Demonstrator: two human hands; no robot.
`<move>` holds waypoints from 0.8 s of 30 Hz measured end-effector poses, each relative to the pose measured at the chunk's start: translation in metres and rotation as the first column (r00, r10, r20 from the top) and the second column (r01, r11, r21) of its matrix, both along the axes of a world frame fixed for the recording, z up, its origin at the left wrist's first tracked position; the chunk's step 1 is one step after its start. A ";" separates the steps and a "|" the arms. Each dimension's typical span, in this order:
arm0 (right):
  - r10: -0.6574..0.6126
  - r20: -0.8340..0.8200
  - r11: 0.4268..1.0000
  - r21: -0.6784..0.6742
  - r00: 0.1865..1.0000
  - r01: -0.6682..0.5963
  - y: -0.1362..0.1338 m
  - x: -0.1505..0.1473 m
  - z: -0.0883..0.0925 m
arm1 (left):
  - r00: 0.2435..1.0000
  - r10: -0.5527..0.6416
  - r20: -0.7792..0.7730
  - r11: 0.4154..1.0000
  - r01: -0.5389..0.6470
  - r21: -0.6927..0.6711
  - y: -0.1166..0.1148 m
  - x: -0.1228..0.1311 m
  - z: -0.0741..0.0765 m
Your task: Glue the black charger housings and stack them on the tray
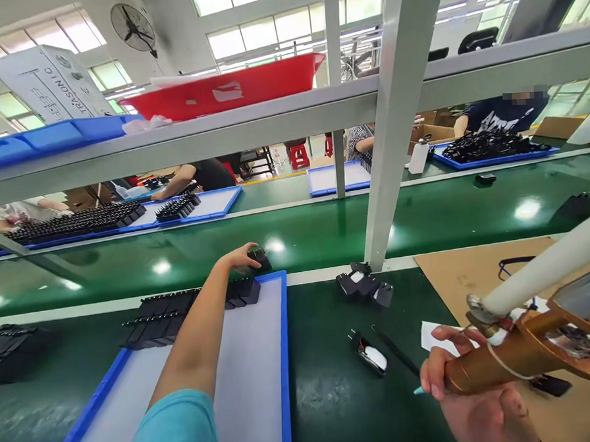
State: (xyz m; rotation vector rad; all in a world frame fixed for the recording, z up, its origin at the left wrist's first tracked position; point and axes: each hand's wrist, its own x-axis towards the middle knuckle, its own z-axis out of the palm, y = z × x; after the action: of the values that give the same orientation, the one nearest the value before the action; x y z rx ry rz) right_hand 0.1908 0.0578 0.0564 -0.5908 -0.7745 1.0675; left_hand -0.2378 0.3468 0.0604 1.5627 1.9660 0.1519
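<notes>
My left hand (241,257) reaches over the far end of a blue-rimmed tray (285,353), its fingers closed on a black plug adapter (260,261). Rows of similar black adapters (166,315) stand in the tray to the left of it, partly behind my forearm. At the right, my right hand (474,386) is wrapped round a bronze-coloured cylindrical tool (490,368) with a white tube at its top. A small teal tip (419,391) shows by the fingers. Left of this hand lie an opened adapter (370,355) with a white inside and a thin black stick (398,351).
Several black adapter parts (365,284) lie by the foot of a white post (386,130). Cardboard (456,272) covers the bench at right. Beyond runs a green belt (305,227), with co-workers and trays past it. A shelf (270,120) crosses overhead, bearing a red bin (248,85).
</notes>
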 end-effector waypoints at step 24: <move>0.025 0.042 0.987 0.161 0.999 -0.031 0.000 -0.006 -0.003 | 0.814 -0.510 -0.278 0.831 0.550 0.085 -0.133 0.211 0.009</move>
State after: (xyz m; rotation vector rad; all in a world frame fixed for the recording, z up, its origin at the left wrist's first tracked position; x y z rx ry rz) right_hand 0.1845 0.0579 0.0536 -0.4659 -0.8973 1.0101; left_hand -0.0264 0.2139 0.0691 2.2750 1.6304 -0.1243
